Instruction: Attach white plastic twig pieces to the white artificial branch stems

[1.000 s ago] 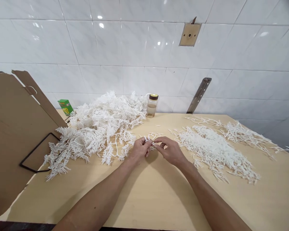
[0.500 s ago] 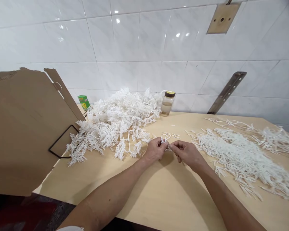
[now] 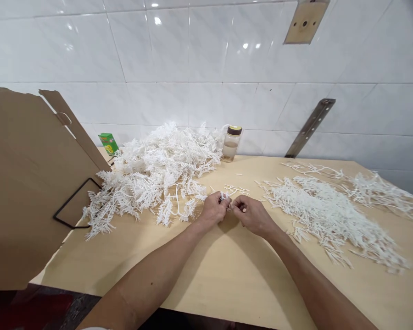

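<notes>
My left hand (image 3: pixel 214 209) is closed around a small white plastic sprig (image 3: pixel 223 196), whose tips poke out above the thumb and fingers. Close beside it, my right hand (image 3: pixel 253 214) has its fingertips pinched together at the sprig's lower right; whatever they grip is too small to make out. Just behind the hands lie some loose white twig pieces (image 3: pixel 237 189) on the table. A big heap of white branching plastic sprigs (image 3: pixel 158 160) rises to the left, and a flatter pile of white sprigs (image 3: pixel 330 215) spreads to the right.
A torn cardboard box (image 3: pixel 37 183) with a black wire frame (image 3: pixel 72 201) stands at the left. Behind the heap are a small green box (image 3: pixel 108 144) and a lidded bottle (image 3: pixel 231 144). Bare white stems (image 3: pixel 382 190) lie far right. A metal bracket (image 3: pixel 309 128) leans against the tiled wall.
The camera view has shifted slightly to the right. My right hand's fingers have curled in more and drawn a little away from the left fingertips. My left hand keeps hold of the sprig.
</notes>
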A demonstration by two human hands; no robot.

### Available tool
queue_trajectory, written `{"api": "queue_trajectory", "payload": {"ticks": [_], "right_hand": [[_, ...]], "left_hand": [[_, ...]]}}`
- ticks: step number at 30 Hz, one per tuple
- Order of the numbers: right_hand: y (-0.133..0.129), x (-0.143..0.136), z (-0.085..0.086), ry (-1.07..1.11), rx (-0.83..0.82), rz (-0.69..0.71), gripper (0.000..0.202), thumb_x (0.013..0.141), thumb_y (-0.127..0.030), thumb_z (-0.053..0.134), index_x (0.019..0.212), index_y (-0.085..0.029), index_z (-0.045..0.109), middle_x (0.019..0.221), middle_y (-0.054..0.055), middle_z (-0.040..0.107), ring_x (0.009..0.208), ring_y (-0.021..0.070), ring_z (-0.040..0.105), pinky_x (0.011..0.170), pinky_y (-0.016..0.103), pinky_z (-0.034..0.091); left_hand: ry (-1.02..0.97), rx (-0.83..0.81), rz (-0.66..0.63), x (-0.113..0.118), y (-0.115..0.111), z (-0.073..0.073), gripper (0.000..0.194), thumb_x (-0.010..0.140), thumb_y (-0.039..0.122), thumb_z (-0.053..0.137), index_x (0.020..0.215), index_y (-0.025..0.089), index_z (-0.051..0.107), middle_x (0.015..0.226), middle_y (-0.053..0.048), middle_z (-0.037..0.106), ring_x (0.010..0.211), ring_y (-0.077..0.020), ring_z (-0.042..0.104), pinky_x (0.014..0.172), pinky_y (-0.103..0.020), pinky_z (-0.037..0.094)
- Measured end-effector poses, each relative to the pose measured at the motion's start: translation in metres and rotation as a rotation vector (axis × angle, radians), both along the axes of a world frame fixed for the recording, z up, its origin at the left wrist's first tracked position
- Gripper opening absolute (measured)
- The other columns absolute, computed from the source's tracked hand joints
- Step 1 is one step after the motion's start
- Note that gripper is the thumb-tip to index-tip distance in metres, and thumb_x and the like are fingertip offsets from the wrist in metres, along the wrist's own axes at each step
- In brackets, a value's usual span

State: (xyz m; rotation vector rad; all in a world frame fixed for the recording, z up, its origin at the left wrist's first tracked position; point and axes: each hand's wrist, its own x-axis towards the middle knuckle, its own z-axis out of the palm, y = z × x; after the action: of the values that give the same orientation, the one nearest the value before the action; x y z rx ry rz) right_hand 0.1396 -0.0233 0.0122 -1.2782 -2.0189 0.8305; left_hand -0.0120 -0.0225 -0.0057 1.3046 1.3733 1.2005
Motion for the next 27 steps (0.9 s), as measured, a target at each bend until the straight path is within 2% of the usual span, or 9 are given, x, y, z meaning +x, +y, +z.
{"api": "queue_trajectory", "payload": {"ticks": [3,6,9,11,13,16,19,21,27], "right_hand": [[0.000,-0.003,0.001,0.044,0.127,-0.022,0.013,0.082,-0.031,0.053,0.077,-0.020,0.059,0.075,0.002,0.065,0.064,0.0149,0.059,0.058,0.026,0.047],[0.006,0.006,0.000,0.009,0.117,-0.149,0.011,0.081,-0.031,0.054,0.079,-0.021,0.059,0.072,0.001,0.065,0.059,0.0147,0.058,0.056,0.026,0.045],[0.018,0.024,-0.004,-0.135,0.152,-0.325,0.007,0.079,-0.027,0.056,0.078,-0.021,0.057,0.066,0.000,0.062,0.058,0.0161,0.058,0.060,0.029,0.044],[0.025,0.035,-0.007,-0.237,0.229,-0.415,0.005,0.078,-0.025,0.056,0.079,-0.020,0.058,0.071,0.002,0.064,0.063,0.0180,0.059,0.066,0.032,0.045],[0.027,0.041,-0.008,-0.292,0.311,-0.442,0.009,0.079,-0.027,0.057,0.082,-0.019,0.061,0.084,0.007,0.066,0.066,0.0188,0.060,0.070,0.035,0.046],[0.022,0.032,-0.005,-0.205,0.338,-0.349,0.020,0.083,-0.034,0.058,0.093,-0.018,0.065,0.098,0.010,0.068,0.065,0.0175,0.061,0.071,0.035,0.048],[0.012,0.013,-0.001,-0.053,0.269,-0.154,0.027,0.087,-0.038,0.056,0.103,-0.019,0.066,0.102,0.008,0.071,0.067,0.0169,0.065,0.068,0.032,0.050],[0.007,0.003,0.000,-0.032,0.236,-0.075,0.025,0.087,-0.037,0.056,0.103,-0.020,0.067,0.102,0.007,0.072,0.067,0.0165,0.065,0.066,0.031,0.050],[0.006,-0.001,-0.006,-0.052,0.291,-0.091,0.015,0.087,-0.029,0.055,0.085,-0.021,0.068,0.081,0.003,0.073,0.066,0.0168,0.063,0.069,0.030,0.048]], "left_hand": [[-0.063,-0.045,0.085,-0.002,0.002,0.004,0.026,0.079,0.033,0.062,0.064,0.020,0.045,0.050,0.007,0.043,0.044,-0.0075,0.039,0.044,-0.021,0.027],[-0.188,-0.050,-0.033,-0.005,0.001,0.006,0.028,0.080,0.039,0.062,0.067,0.019,0.048,0.047,0.007,0.044,0.038,-0.0073,0.040,0.040,-0.021,0.028],[-0.268,-0.041,-0.086,-0.009,0.000,0.006,0.027,0.081,0.040,0.062,0.070,0.018,0.051,0.046,0.008,0.045,0.034,-0.0058,0.039,0.039,-0.020,0.027],[-0.280,-0.047,-0.088,-0.011,-0.001,0.006,0.026,0.081,0.039,0.063,0.071,0.018,0.053,0.046,0.008,0.045,0.033,-0.0052,0.039,0.039,-0.019,0.026],[-0.277,-0.051,-0.084,-0.011,-0.001,0.006,0.027,0.081,0.040,0.064,0.072,0.017,0.054,0.046,0.008,0.045,0.033,-0.0051,0.039,0.038,-0.019,0.026],[-0.279,-0.036,-0.083,-0.009,0.000,0.006,0.029,0.080,0.042,0.065,0.070,0.017,0.053,0.047,0.008,0.046,0.033,-0.0049,0.039,0.038,-0.019,0.028],[-0.293,-0.011,-0.097,-0.007,0.001,0.004,0.031,0.078,0.043,0.066,0.069,0.018,0.051,0.048,0.008,0.045,0.034,-0.0055,0.040,0.037,-0.019,0.030],[-0.296,0.003,-0.102,-0.006,0.002,0.002,0.032,0.078,0.044,0.066,0.069,0.018,0.050,0.047,0.008,0.045,0.033,-0.0061,0.040,0.035,-0.019,0.030],[-0.283,0.014,-0.099,-0.006,0.002,-0.001,0.034,0.077,0.047,0.066,0.069,0.019,0.049,0.047,0.007,0.045,0.034,-0.0062,0.040,0.036,-0.019,0.029]]}}
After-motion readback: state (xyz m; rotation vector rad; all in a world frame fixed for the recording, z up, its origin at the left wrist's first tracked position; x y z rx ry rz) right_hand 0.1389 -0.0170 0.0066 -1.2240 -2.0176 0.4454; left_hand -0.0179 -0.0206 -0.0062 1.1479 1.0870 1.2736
